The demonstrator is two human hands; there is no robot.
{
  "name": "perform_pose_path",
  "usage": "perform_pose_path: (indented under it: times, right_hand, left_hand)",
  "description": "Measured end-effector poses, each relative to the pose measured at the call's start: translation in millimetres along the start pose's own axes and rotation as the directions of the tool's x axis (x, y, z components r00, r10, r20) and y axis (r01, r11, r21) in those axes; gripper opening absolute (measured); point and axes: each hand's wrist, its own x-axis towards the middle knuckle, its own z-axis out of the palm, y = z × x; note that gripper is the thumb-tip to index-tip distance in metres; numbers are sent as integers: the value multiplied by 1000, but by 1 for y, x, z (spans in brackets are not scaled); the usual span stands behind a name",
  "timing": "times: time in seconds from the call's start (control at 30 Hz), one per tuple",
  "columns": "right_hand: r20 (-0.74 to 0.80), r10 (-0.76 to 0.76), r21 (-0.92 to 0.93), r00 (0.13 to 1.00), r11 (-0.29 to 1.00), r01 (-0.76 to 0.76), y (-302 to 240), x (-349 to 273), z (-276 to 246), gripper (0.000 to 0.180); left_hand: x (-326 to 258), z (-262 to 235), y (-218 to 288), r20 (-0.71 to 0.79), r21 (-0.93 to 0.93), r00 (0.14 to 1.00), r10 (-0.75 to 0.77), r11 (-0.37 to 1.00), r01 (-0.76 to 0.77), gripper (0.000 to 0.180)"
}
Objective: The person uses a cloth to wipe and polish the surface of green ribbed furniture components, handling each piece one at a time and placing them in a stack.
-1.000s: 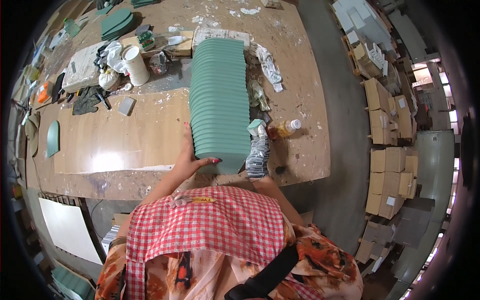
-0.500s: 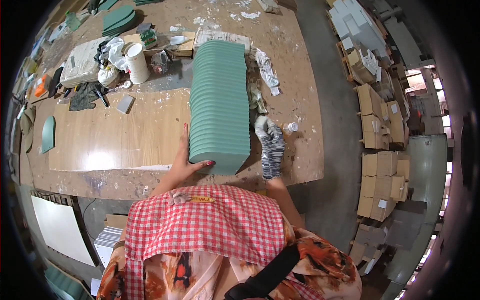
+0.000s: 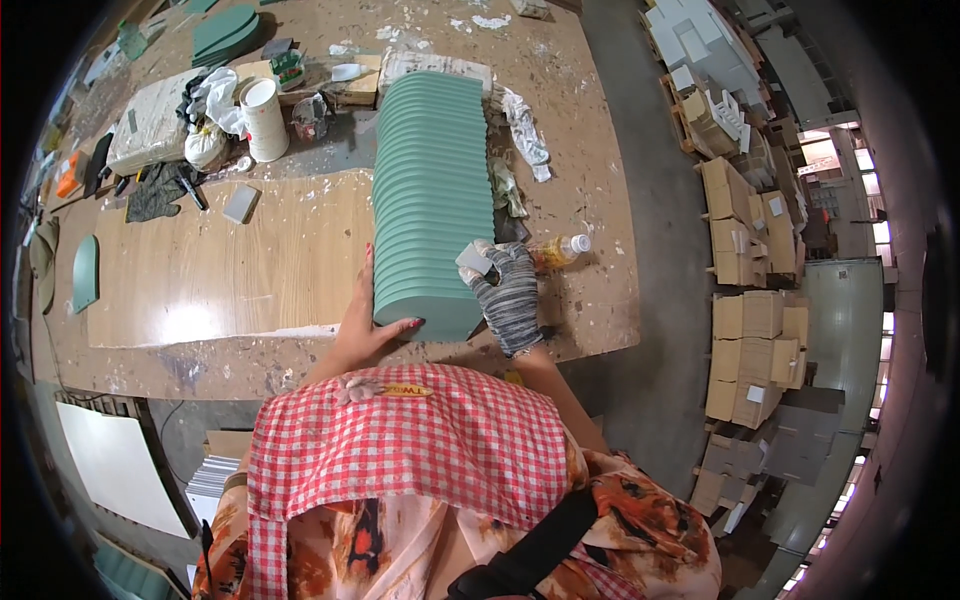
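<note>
A long stack of green round-ended panels [image 3: 425, 200] lies on the worktable, running away from me with its panel edges upward. My bare left hand [image 3: 368, 318] braces its near left corner, fingers stretched along the side and thumb across the near end. My right hand [image 3: 508, 295], in a grey knitted glove with a pale palm, is at the right side of the stack. It pinches a small flat grey block [image 3: 475, 259], close to or touching the panels' edges; contact is hard to tell. Just right of the glove lies a clear bottle [image 3: 560, 250] with yellowish liquid and a white cap.
A wood-grain board [image 3: 230, 260] covers the left of the paint-spotted table [image 3: 590, 310]. On it are another grey block [image 3: 240, 203] and a single green panel [image 3: 86, 272]. Farther back stand white cups [image 3: 262, 120]. Crumpled white cloth [image 3: 525, 135] lies right of the stack. Cardboard boxes [image 3: 745, 340] stand beyond the aisle.
My right hand has moved left from beside the bottle to the edge of the stack, and the grey block now shows in its fingers. My left hand stays against the stack.
</note>
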Motion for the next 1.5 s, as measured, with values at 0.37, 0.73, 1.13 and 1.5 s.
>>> perform_pose_path:
  times: [0.37, 0.73, 1.13, 1.5]
  right_hand:
    - [46, 4, 7, 999, 1000, -4, -15, 8, 16, 39]
    - [128, -168, -125, 977, 975, 184, -47, 20, 37, 37]
    - [36, -81, -66, 996, 994, 83, -29, 14, 23, 35]
    - [-61, 54, -106, 997, 993, -61, 13, -1, -14, 38]
  left_hand:
    - [0, 0, -4, -15, -31, 999, 39, 999, -39, 117]
    - [1, 2, -3, -11, -110, 999, 38, 993, -39, 116]
    - [0, 2, -6, -11, -90, 1000, 21, 996, -22, 119]
    - [2, 1, 4, -10, -77, 1000, 7, 997, -8, 119]
